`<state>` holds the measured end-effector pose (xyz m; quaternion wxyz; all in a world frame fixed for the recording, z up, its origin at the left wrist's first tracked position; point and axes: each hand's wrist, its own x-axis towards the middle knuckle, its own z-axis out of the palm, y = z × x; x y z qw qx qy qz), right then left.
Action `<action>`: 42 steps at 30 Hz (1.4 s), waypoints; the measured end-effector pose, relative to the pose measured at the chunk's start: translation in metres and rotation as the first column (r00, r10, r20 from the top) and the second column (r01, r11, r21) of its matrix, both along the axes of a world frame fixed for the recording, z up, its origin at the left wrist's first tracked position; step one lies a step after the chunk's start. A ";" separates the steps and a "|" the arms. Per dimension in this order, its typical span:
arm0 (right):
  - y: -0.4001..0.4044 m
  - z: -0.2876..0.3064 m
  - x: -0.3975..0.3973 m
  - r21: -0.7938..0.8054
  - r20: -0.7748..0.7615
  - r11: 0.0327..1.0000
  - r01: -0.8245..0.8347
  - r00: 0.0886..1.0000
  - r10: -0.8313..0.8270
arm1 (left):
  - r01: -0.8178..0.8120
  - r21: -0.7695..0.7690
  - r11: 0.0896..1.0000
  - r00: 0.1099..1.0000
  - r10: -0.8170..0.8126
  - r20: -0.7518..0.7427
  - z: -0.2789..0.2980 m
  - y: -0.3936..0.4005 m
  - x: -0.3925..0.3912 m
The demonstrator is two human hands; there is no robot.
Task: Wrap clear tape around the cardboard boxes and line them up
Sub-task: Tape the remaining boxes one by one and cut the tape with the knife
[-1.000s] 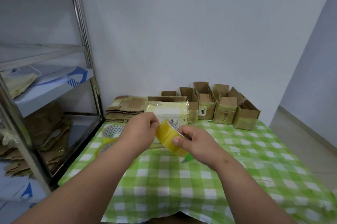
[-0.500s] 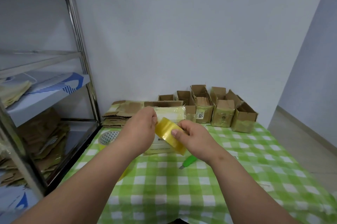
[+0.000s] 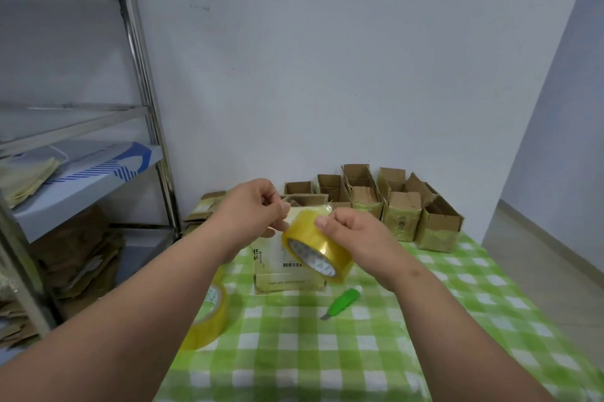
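The right hand grips the roll mid-frame; the left hand pinches its tape end; the box lies directly below.

Two bare forearms reach in from the near edge — no sleeves, watch or rings visible. The left hand and right hand are ungloved — short, plain nails.

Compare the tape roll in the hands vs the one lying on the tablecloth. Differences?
1. The held tape roll is up in the air, gripped by the right hand while the left hand pinches at its edge; the spare tape roll lies untouched on the checked tablecloth.
2. The held roll is in full view; the spare roll is partly hidden behind the left forearm.

Shared: both yellowish clear tape with a patterned white core.
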<state>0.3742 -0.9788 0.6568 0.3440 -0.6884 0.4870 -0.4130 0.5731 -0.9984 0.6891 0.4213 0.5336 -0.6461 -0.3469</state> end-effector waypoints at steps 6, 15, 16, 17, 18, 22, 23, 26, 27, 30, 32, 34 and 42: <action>-0.016 0.034 -0.017 0.075 0.137 0.971 -0.226 0.967 0.215 | -0.063 -0.031 0.998 0.990 0.058 -0.130 0.022 -0.021 0.006; -0.054 0.065 -0.037 0.039 0.007 0.983 -0.181 0.983 0.181 | -0.161 -0.016 0.987 0.935 0.148 -0.322 0.044 -0.051 0.018; -0.058 0.065 -0.041 0.028 -0.021 0.990 -0.135 0.991 0.136 | -0.173 -0.002 0.985 0.929 0.162 -0.333 0.048 -0.055 0.023; -0.064 0.065 -0.046 0.024 -0.052 0.994 -0.107 0.993 0.108 | -0.179 0.008 0.984 0.929 0.172 -0.329 0.051 -0.057 0.026; -0.069 0.066 -0.050 0.032 -0.064 0.995 -0.096 0.993 0.098 | -0.181 0.014 0.983 0.932 0.176 -0.318 0.052 -0.060 0.029; -0.089 0.068 -0.065 0.071 0.058 0.988 -0.139 0.989 0.135 | -0.229 0.069 0.971 0.909 0.239 -0.341 0.045 -0.076 0.031; -0.092 0.070 -0.070 0.085 0.093 0.987 -0.138 0.987 0.130 | -0.250 0.089 0.964 0.899 0.266 -0.348 0.042 -0.080 0.034; -0.102 0.072 -0.087 0.109 0.120 0.991 -0.078 0.991 0.065 | -0.283 0.158 0.946 0.858 0.323 -0.400 0.032 -0.091 0.046; -0.105 0.071 -0.090 0.114 0.093 0.993 -0.039 0.995 0.029 | -0.283 0.182 0.942 0.854 0.334 -0.400 0.029 -0.094 0.047; -0.118 0.064 -0.090 0.114 -0.004 0.991 0.065 0.998 -0.065 | -0.245 0.292 0.924 0.860 0.346 -0.375 0.013 -0.100 0.046; -0.125 0.056 -0.090 0.115 -0.064 0.982 0.149 0.988 -0.143 | -0.188 0.378 0.906 0.856 0.340 -0.389 0.004 -0.102 0.044; -0.130 0.051 -0.091 0.133 -0.089 0.968 0.214 0.975 -0.204 | -0.136 0.423 0.896 0.844 0.328 -0.425 -0.001 -0.103 0.042; -0.135 0.048 -0.090 0.194 -0.078 0.924 0.328 0.945 -0.319 | -0.076 0.390 0.918 0.933 0.203 -0.297 -0.014 -0.106 0.035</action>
